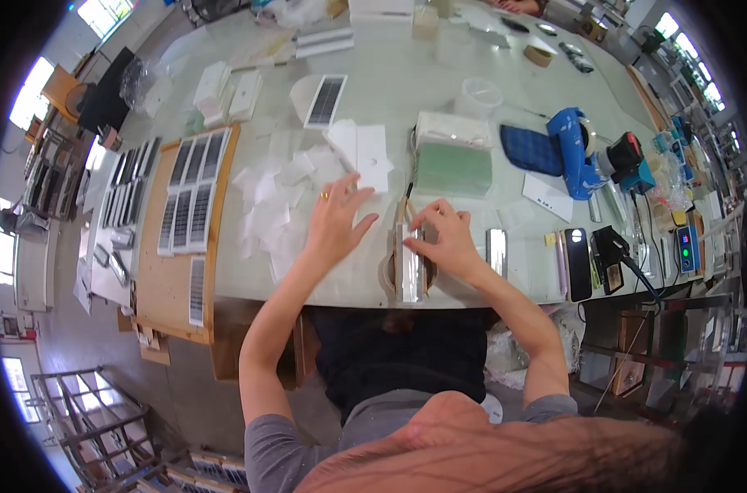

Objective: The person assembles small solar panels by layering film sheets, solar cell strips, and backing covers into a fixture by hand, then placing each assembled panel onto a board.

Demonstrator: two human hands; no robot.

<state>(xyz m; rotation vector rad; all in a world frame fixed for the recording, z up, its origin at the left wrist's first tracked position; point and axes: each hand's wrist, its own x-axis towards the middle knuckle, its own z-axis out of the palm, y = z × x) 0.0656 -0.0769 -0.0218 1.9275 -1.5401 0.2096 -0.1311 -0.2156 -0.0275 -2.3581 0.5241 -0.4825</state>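
Note:
My left hand (338,220) is open above the table, thumb and fingers spread, with nothing in it. It is beside scattered thin white sheets (267,201) and just below some white cards (365,156). My right hand (449,240) is curved over the upper end of a shiny silver bar (410,278), thumb and forefinger apart. The thumb crosses the bar and seems to touch it. Beneath the bar is a round brown piece (429,275), mostly hidden, at the table's front edge. A second silver bar (496,252) lies to the right of my right hand.
A green block (453,168) stands beyond my hands. On the left is a wooden board (152,246) with dark-striped panels (201,209). To the right are a blue tape dispenser (572,156), a phone (577,264) and a blue box with a lit display (687,249).

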